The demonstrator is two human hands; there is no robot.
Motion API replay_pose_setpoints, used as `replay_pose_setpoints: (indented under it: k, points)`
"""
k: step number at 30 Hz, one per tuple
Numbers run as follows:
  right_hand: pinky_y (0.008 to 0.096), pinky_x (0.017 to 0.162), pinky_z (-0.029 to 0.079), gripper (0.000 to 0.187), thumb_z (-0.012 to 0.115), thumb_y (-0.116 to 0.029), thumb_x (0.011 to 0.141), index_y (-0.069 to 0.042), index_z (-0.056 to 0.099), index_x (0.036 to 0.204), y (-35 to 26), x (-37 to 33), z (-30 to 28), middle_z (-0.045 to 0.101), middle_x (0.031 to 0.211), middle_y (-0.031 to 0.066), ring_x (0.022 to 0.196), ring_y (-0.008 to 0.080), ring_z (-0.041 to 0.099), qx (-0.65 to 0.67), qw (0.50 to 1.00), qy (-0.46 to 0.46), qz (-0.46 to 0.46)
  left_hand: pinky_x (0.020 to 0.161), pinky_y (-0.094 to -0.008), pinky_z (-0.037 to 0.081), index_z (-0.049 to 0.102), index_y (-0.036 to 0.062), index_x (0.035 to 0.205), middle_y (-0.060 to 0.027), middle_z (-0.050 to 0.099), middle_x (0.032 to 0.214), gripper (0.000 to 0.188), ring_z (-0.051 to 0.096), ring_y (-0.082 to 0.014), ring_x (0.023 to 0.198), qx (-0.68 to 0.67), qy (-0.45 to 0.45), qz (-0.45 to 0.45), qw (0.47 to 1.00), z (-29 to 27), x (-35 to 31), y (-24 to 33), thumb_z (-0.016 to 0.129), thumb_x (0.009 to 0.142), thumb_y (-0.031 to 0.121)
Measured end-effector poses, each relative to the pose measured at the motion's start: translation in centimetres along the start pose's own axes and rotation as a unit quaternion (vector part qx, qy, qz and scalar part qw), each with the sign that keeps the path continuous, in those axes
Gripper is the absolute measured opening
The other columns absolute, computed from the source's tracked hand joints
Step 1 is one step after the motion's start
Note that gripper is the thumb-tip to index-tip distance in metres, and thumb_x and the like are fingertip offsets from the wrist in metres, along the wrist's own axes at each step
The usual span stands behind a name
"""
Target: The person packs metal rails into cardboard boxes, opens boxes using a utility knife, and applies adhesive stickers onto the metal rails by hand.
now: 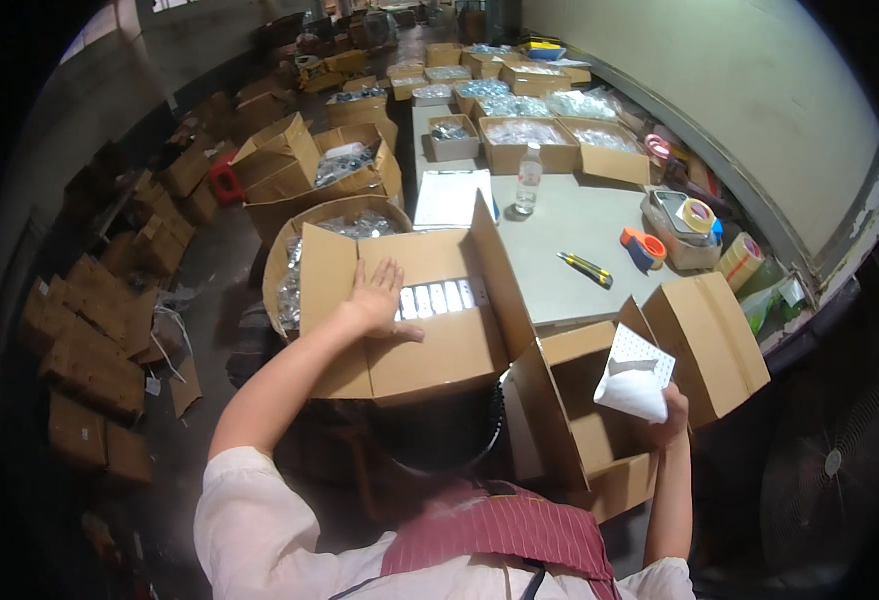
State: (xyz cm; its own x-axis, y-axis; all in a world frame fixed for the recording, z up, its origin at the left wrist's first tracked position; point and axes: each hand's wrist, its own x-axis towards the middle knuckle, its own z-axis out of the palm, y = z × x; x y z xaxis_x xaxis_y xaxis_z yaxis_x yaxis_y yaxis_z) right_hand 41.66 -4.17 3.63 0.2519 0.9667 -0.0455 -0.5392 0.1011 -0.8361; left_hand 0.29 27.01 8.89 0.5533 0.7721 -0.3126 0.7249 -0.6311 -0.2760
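Note:
A large cardboard carton (437, 360) stands open in front of me, with two of its flaps folded inward. Through the gap between those flaps shows a row of small white packs (437, 298) with dark edges. My left hand (377, 300) lies on the inner flap with its fingers spread, beside the row. Out to the right, my right hand (671, 415) grips a white sheet (635, 375) with a dotted print, which looks curled or folded over. That sheet is held above a smaller open carton (587, 400), whose inside is in shadow.
A clipboard with papers (454, 198), a plastic bottle (528, 180), a yellow-black utility knife (585, 269) and an orange tape dispenser (643, 247) lie on the grey table (579, 215). Cartons of bagged parts (529, 147) fill its far end. A fan (833, 462) stands at right.

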Motion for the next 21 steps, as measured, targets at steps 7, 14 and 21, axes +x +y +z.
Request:
replay_pose_setpoints:
  k: [7,14,21]
  points:
    - [0.031,0.078,0.052,0.031,0.065,-0.009,0.074,0.008,0.07,0.099,3.2,-1.4,-8.5,0.074,0.095,0.0104,0.087,0.0183,0.068,-0.502,0.851,0.096,0.117,0.121,-0.0598,0.001,0.006,-0.008,0.155,-0.0274,0.006,0.163,0.141,0.0,-0.035,0.154,-0.037,0.012,-0.01,0.999,-0.2,0.0,0.6,0.053,0.067,0.091]
    - [0.0447,0.086,0.054,0.05,0.076,-0.036,0.078,0.005,0.067,0.106,5.0,1.3,-4.4,0.071,0.103,0.0253,0.097,0.0389,0.069,-0.735,0.66,0.044,0.149,0.121,-0.0583,-0.001,0.006,-0.0058,0.156,-0.0257,0.008,0.164,0.132,0.002,-0.0339,0.154,-0.059,0.046,-0.048,0.996,0.3,-1.4,0.5,0.06,0.074,0.081]
    - [0.0437,0.081,0.054,0.046,0.07,-0.027,0.089,0.002,0.059,0.123,-1.3,1.8,5.4,0.068,0.103,0.0231,0.093,0.0369,0.068,-0.667,0.724,0.038,-0.174,0.12,-0.06,0.002,0.019,-0.0032,0.155,-0.0278,0.008,0.163,0.109,0.003,-0.038,0.153,-0.03,0.14,-0.171,0.975,-2.6,-8.9,-2.5,0.074,0.08,0.054]
